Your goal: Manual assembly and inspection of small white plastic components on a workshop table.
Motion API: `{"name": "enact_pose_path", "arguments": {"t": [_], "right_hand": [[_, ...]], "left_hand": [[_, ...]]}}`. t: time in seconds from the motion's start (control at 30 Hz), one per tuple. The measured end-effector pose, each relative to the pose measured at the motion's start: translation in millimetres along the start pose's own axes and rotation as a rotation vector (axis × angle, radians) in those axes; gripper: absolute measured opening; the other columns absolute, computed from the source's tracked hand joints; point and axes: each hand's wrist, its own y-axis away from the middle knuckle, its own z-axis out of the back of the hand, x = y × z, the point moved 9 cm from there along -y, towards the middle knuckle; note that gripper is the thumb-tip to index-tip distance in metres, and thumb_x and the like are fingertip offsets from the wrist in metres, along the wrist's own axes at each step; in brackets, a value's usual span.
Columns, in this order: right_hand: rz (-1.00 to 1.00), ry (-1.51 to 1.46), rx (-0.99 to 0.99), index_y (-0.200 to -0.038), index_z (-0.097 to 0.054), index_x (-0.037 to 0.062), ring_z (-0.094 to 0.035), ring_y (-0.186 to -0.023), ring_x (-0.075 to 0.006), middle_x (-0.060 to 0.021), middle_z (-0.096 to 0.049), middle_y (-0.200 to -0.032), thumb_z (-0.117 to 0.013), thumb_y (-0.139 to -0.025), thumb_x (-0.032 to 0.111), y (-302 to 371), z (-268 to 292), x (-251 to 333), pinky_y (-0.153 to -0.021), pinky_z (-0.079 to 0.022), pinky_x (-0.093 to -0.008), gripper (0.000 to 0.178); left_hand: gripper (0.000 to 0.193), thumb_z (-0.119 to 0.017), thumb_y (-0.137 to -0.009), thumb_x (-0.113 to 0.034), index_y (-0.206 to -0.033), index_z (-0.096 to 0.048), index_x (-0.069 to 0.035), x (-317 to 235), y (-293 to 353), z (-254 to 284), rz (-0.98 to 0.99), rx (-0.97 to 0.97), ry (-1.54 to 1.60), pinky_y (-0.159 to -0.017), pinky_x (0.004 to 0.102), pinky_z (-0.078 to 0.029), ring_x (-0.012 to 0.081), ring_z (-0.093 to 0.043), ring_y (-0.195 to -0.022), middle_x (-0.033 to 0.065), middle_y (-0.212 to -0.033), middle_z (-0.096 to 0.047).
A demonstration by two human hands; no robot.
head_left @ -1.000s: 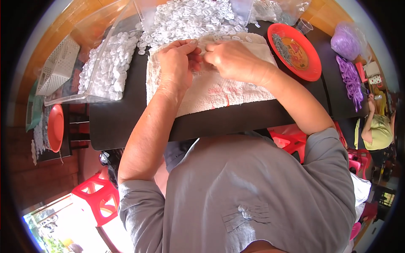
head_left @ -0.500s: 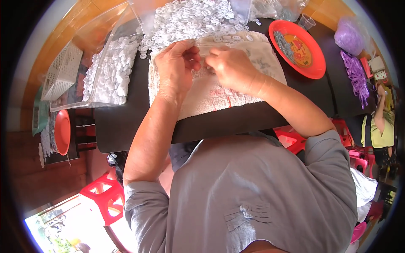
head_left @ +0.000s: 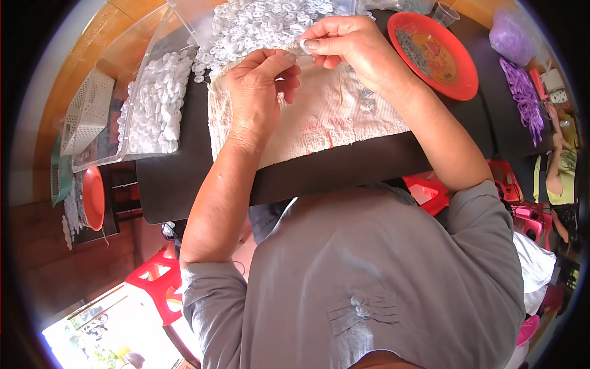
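My right hand point(head_left: 356, 52) pinches a small white oval plastic piece point(head_left: 304, 47) between thumb and fingertips, above the far edge of a cream cloth point(head_left: 319, 120). Close by on the left, my left hand point(head_left: 257, 92) is closed, its thumb pressed to the bent forefinger; what it holds, if anything, is hidden. Beyond both hands lies a heap of similar white oval pieces point(head_left: 252, 27). A few thin grey metal bits point(head_left: 367, 101) rest on the cloth beside my right wrist.
A clear plastic bin point(head_left: 126, 150) of white pieces stands left on the black table point(head_left: 289, 181). At right are a red plate point(head_left: 465, 77) with small grey metal parts, a clear cup point(head_left: 445, 13), a purple bundle point(head_left: 522, 104) and another person's arm point(head_left: 555, 150). Red stools point(head_left: 153, 277) stand below.
My right hand has risen from the cloth toward the heap and turned, now showing a white piece in its fingertips. My left hand stays nearly in place, its thumb now lying over the forefinger.
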Motion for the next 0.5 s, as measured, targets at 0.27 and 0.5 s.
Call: {"name": "enact_pose_path", "arguments": {"t": [0.27, 0.5], "right_hand": [[0.018, 0.033, 0.019, -0.098, -0.069, 0.0, -0.056, -0.071, -0.0076, -0.0002, -0.061, -0.076, -0.062, -0.086, 0.011, 1.1, -1.4, 1.3, -0.065, -0.045, -0.0222, 0.018], [-0.009, 0.03, 0.002, -0.096, -0.069, 0.0009, -0.057, -0.07, -0.0073, -0.0007, -0.063, -0.078, -0.062, -0.086, 0.012, 2.5, -8.9, -5.9, -0.066, -0.044, -0.0217, 0.016]], "left_hand": [[0.014, -0.063, -0.084, -0.004, -0.091, -0.061, 0.007, -1.1, 0.4, -0.2, -0.021, 0.009, -0.008, -0.046, 0.0272, -0.041, 0.0165, -0.057, -0.056, 0.0123, -0.075, -0.062], [0.01, -0.063, -0.084, -0.006, -0.088, -0.063, 0.004, -1.2, 1.5, -1.7, -0.06, 0.0, -0.047, -0.046, 0.0258, -0.044, 0.0142, -0.058, -0.056, 0.0103, -0.073, -0.064]]}}
